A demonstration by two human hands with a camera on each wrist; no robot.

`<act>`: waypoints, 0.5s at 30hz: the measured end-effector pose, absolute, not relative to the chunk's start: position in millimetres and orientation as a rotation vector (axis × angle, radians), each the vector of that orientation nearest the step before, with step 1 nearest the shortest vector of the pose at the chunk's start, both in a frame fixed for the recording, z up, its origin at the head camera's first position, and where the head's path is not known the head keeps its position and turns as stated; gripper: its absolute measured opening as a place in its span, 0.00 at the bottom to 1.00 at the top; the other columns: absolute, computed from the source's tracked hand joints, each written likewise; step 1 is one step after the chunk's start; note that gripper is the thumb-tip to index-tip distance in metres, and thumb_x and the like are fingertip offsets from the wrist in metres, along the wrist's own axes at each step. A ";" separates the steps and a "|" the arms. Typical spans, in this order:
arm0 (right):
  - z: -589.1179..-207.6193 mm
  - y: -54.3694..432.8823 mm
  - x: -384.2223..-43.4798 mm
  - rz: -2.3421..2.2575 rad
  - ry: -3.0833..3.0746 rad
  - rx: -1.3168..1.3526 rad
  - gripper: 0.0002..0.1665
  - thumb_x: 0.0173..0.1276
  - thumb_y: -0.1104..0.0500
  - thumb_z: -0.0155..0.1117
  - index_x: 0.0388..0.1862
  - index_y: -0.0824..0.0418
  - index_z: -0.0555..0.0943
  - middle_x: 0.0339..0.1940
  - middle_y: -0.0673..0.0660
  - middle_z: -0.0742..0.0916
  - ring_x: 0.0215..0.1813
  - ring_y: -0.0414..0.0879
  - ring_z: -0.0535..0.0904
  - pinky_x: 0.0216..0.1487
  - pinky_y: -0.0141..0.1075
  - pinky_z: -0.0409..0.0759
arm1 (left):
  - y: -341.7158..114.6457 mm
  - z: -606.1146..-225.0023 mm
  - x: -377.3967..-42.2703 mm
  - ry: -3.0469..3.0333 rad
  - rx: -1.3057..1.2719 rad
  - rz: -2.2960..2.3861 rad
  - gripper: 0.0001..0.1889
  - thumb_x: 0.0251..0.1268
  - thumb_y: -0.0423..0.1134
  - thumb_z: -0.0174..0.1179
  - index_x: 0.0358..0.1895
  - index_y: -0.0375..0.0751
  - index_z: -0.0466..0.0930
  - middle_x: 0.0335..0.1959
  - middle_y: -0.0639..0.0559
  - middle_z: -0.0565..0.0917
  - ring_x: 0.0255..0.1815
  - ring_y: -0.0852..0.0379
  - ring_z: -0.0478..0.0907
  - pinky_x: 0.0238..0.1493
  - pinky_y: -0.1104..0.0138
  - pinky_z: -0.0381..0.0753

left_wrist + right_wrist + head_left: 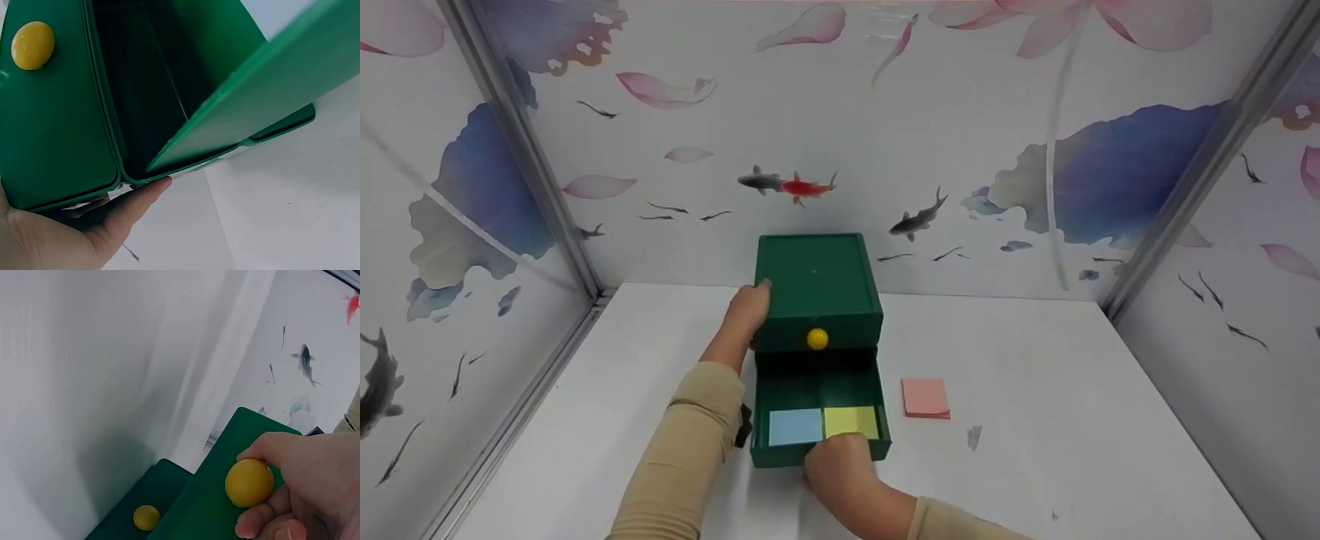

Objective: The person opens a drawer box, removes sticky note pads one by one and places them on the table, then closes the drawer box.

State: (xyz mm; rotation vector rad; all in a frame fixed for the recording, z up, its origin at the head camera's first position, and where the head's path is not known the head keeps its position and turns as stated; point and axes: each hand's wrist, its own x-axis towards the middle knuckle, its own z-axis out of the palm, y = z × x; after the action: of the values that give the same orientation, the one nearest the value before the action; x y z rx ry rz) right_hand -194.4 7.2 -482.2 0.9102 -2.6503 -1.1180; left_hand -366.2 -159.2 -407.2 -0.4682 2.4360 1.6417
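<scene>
So, left hand (746,309) lies stretched against the pretty smooth green box (814,274) | right hand (844,471) pinches the round yellow knob (249,482) on the jutting lower drawer (780,456) | square blue pad (795,427) and yellow pad (850,421) inside, side by side

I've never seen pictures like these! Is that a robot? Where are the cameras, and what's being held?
No robot here: these are a person's two bare hands. The widest picture comes from a camera worn on the person's head, looking forward and down. The other two come from cameras on the wrists, so they look close and tilted.

The left hand rests against the side of a green box. The right hand pinches a yellow knob on the lower drawer, which stands open. Inside it, a blue pad and a yellow pad lie side by side. On the white table, right of the drawer, lies a pink pad.
</scene>
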 end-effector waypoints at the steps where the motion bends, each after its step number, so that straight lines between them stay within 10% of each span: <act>1: -482.2 7.2 -193.5 -1.135 -2.646 0.923 0.12 0.60 0.51 0.73 0.29 0.59 0.86 0.23 0.51 0.85 0.24 0.45 0.75 0.24 0.33 0.77 | -159.3 -407.2 -366.2 2.437 -0.470 1.642 0.35 0.79 0.56 0.32 0.77 0.35 0.47 0.73 0.36 0.58 0.68 0.37 0.61 0.55 0.40 0.72; 15: -487.0 9.5 -182.6 -1.042 -2.673 0.880 0.24 0.63 0.45 0.68 0.15 0.59 0.79 0.09 0.51 0.75 0.14 0.44 0.69 0.18 0.33 0.72 | -158.5 -404.9 -363.2 2.443 -0.476 1.626 0.34 0.79 0.56 0.31 0.77 0.36 0.48 0.73 0.36 0.58 0.68 0.37 0.62 0.56 0.40 0.72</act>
State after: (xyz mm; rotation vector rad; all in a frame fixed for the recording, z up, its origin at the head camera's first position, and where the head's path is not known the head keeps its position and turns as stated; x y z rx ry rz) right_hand -182.6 9.5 -487.0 0.8805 -2.6729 -1.0424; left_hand -363.2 -158.5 -404.9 -0.4765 2.4432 1.6259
